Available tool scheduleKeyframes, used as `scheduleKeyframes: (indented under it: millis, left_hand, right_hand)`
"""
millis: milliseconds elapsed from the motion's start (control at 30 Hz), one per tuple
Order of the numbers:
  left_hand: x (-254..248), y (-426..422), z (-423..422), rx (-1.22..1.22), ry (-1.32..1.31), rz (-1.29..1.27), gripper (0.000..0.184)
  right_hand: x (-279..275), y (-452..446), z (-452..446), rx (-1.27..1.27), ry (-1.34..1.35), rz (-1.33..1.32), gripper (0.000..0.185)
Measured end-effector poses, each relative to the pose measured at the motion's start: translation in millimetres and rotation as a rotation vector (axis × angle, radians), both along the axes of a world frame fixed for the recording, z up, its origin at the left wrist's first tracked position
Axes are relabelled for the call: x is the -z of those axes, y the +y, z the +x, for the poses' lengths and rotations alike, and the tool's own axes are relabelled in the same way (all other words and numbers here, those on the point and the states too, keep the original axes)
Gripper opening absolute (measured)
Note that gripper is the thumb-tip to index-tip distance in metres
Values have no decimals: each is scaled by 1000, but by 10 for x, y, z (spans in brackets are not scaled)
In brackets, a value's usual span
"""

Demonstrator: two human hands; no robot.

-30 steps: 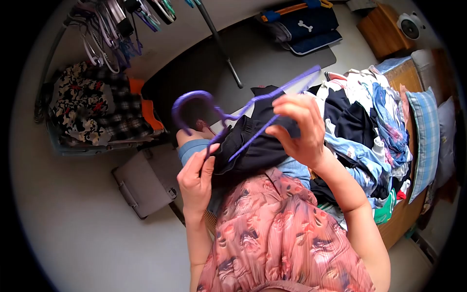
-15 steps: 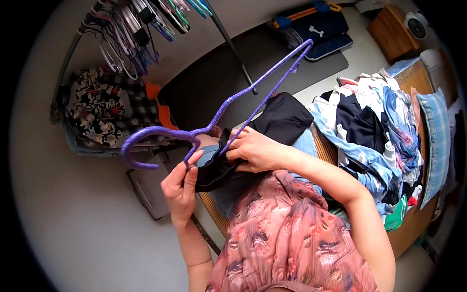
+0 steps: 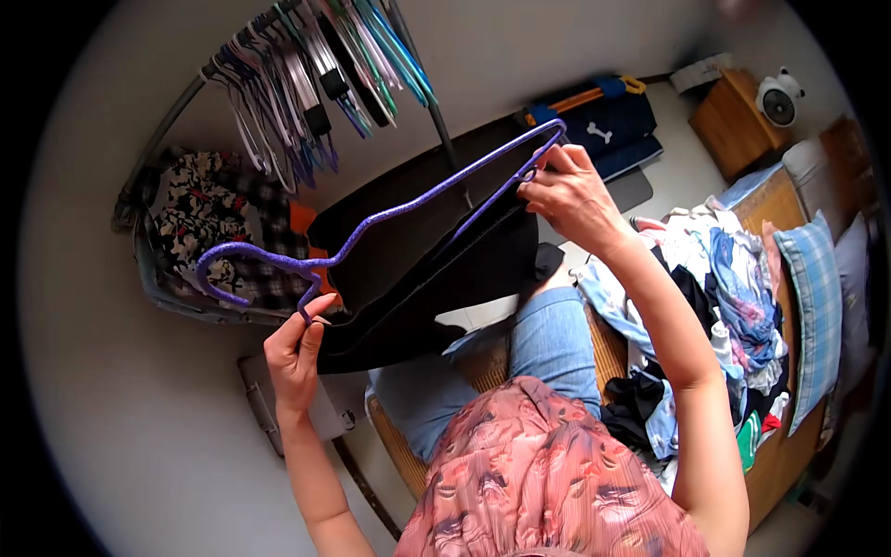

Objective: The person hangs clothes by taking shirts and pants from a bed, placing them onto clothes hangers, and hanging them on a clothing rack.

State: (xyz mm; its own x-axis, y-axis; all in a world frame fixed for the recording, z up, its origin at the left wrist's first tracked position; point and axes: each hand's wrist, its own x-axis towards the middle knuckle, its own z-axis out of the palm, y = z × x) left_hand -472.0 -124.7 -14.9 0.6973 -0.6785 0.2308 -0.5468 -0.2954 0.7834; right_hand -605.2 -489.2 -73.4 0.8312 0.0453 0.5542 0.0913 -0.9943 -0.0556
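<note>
A purple clothes hanger (image 3: 394,214) is held up sideways in front of me, its hook pointing left. My left hand (image 3: 295,360) pinches the hanger's near corner, with the edge of a black garment (image 3: 464,283) beside the fingertips. From that corner the garment's waist edge stretches along the lower bar and hangs below it. My right hand (image 3: 577,202) grips the garment's other end near the hanger's far corner; its fingertips are partly hidden. Under the garment show my legs in blue jeans (image 3: 557,348).
Several empty hangers (image 3: 297,102) hang on a rack rail (image 3: 181,107) at upper left, above a bin of folded clothes (image 3: 209,232). To my right, a heap of clothes (image 3: 733,288) lies on the wooden bench (image 3: 784,200) near a blue plaid cushion (image 3: 812,311). A white fan (image 3: 780,100) stands behind.
My right hand has moved up and right along the hanger, drawing the black garment's edge out along the bar. My left hand and the hanger's hook have shifted slightly left.
</note>
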Motion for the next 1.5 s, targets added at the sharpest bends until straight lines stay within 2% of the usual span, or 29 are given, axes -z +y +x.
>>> scheduleKeyframes:
  millis: [33, 133, 233, 367, 433, 500, 533, 567, 633, 667, 733, 800, 900, 967, 1033, 1167, 1200, 1233, 1300, 1367, 1500]
  left_hand:
    - [-1, 9, 55, -3, -7, -22, 34]
    - [-6, 70, 244, -6, -62, -79, 35]
    - [-57, 150, 321, -9, -59, 15, 30]
    - [51, -52, 239, 93, -375, 37, 27]
    - [188, -97, 223, 110, -392, 93, 28]
    - [316, -142, 227, 62, -331, 66, 27]
    - [346, -156, 240, 25, -293, 16, 27]
    - [365, -167, 246, -11, -255, -34, 26]
    - [362, -142, 239, -51, -146, -41, 22]
    - [400, -114, 254, -42, -111, -80, 21]
    - [485, -116, 280, -32, -61, -188, 16]
    - [501, -126, 308, -7, -47, -178, 16]
    - [471, -218, 311, 25, -40, -202, 15]
    - [439, -320, 308, 57, -35, -199, 15]
    - [434, -423, 302, 119, 17, -212, 14]
    - [348, -514, 300, 191, 20, -181, 19]
    - [368, -508, 324, 167, 29, -202, 24]
    - [286, -445, 351, 167, 192, -183, 35]
    - [427, -328, 528, 172, 301, -324, 50]
    - [541, -178, 657, 129, 297, -307, 67]
    - [947, 44, 603, 5, 567, -180, 68]
  right_hand:
    - [-167, -77, 8, 31, 24, -78, 20]
    - [-363, -306, 29, 71, -9, -86, 19]
    - [-439, -360, 50, 91, -38, -80, 18]
    - [-456, -239, 178, 25, -11, -106, 17]
    - [-518, -104, 245, -26, -52, -84, 17]
    - [-593, 6, 311, -81, -111, -32, 15]
    - [-669, 45, 328, -144, -166, 83, 15]
    - [-697, 76, 338, -204, -199, 321, 20]
    - [-812, 184, 290, -114, -172, 548, 29]
    - [-775, 134, 283, -75, -104, 570, 36]
    - [-640, 1, 228, -53, 11, 489, 38]
    - [-572, -8, 218, -15, 99, 424, 40]
    - [-588, 197, 241, -104, 75, 344, 38]
    - [-642, 456, 290, -181, 191, 378, 38]
    - [-640, 712, 363, -303, 348, 641, 37]
    - [-654, 839, 499, -382, 343, 956, 28]
    - [-750, 885, 501, -368, 369, 945, 22]
    - [-757, 882, 491, -354, 330, 927, 18]
    - [-765, 781, 503, -264, 278, 955, 13]
    - [-756, 564, 520, -272, 210, 948, 12]
    - [-804, 280, 485, -267, 197, 943, 14]
